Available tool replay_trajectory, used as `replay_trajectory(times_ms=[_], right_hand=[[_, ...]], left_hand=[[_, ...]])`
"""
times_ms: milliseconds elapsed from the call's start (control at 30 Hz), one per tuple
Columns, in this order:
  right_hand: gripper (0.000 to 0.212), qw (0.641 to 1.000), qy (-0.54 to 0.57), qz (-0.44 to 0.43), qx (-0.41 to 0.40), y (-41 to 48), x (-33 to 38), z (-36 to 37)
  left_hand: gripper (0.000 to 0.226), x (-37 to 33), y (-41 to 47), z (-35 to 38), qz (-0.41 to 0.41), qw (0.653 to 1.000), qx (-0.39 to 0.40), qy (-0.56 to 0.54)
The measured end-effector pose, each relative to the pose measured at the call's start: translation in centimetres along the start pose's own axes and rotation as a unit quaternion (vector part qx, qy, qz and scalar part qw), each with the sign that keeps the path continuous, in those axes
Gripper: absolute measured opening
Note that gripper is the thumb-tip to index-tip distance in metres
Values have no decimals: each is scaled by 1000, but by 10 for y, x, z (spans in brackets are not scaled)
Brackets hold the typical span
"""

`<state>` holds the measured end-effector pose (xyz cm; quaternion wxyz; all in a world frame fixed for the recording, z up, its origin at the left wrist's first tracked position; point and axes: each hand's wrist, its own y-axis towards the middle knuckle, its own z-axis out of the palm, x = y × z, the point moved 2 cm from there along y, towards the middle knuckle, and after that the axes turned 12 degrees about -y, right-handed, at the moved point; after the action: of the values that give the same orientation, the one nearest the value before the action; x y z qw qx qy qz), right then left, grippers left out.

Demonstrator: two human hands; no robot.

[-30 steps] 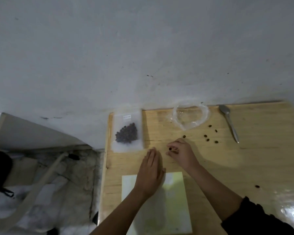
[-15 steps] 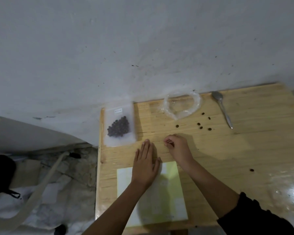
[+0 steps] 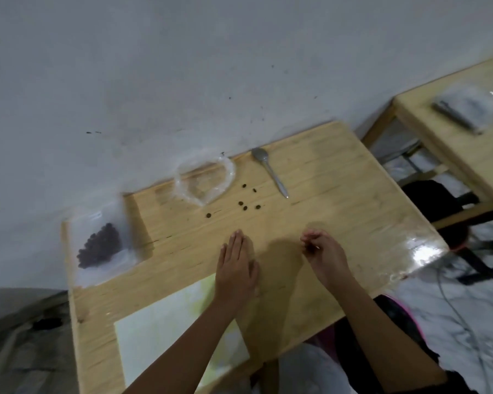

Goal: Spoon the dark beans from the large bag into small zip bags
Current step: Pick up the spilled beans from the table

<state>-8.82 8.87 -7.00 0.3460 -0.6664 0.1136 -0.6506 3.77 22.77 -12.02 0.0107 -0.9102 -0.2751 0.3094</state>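
Listing the contents of one wooden tabletop (image 3: 339,194), with every place taken from the spoon (image 3: 269,173). Spoon: metal, lying idle by the wall, bowl toward the wall and handle toward the person, untouched by either hand. Large bag (image 3: 204,180): clear plastic, just left of the spoon, slumped open and apparently almost empty, so the main supply looks spent. Loose beans (image 3: 244,206): a few dark ones scattered between the large bag and the spoon's handle, a little nearer the person; likely spill that has to be gathered by hand, the spoon being poor for single beans on a flat board. Small zip bag (image 3: 100,245): well left of the spoon at the tabletop's edge, lying flat with a cluster of dark beans inside, set aside as a finished portion by the look of it. Left hand (image 3: 235,268): nearer the person than the spoon and left of it, flat, fingers straight and together on the wood, probably steadying. Right hand (image 3: 322,251): nearer the person than the spoon's handle, narrow, fingertips curled to the thumb as for a pinch; whether a bean sits between them cannot be told through the blur. Pale sheet (image 3: 168,322): nearest the person, partly under the left forearm.
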Motion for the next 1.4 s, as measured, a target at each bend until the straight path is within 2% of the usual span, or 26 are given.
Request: replay_trajectory(times_ms=[33, 100, 167, 233, 267, 433, 767, 1033, 1200, 1333, 1400], right_hand=[[32, 999, -37, -11, -22, 1, 2, -16], [29, 971, -222, -63, -57, 4, 5, -45], [12, 896, -420, -126, -77, 10, 3, -68], [14, 841, -508, -173, -65, 18, -1, -78], [19, 832, -521, -185, -51, 21, -3, -79], [25, 818, -529, -224, -15, 33, -5, -82], [28, 805, -518, -289, -7, 37, -8, -89], [15, 810, -492, -318, -35, 36, -11, -87], [11, 809, -493, -319, -22, 35, -12, -86], [19, 824, -472, -313, -7, 32, -8, -81], [23, 815, -478, -328, 14, 33, -8, -73]], left_hand=[[60, -6, 3, 5, 5, 1000, -2, -6], [62, -17, 6, 14, 7, 1000, -10, -14], [64, -22, 7, 21, 7, 1000, -22, -11], [65, -21, 6, 25, 13, 999, -27, -16], [65, -19, 5, 26, 18, 999, -31, -19], [69, -14, 4, 29, 20, 999, -38, -2], [69, -17, 4, 33, -9, 999, -44, 22], [68, -20, 3, 33, -16, 998, -60, 12], [68, -21, 3, 34, -17, 998, -65, 6], [67, -22, 2, 34, -20, 997, -68, 3], [67, -22, 2, 33, -22, 997, -67, 9]])
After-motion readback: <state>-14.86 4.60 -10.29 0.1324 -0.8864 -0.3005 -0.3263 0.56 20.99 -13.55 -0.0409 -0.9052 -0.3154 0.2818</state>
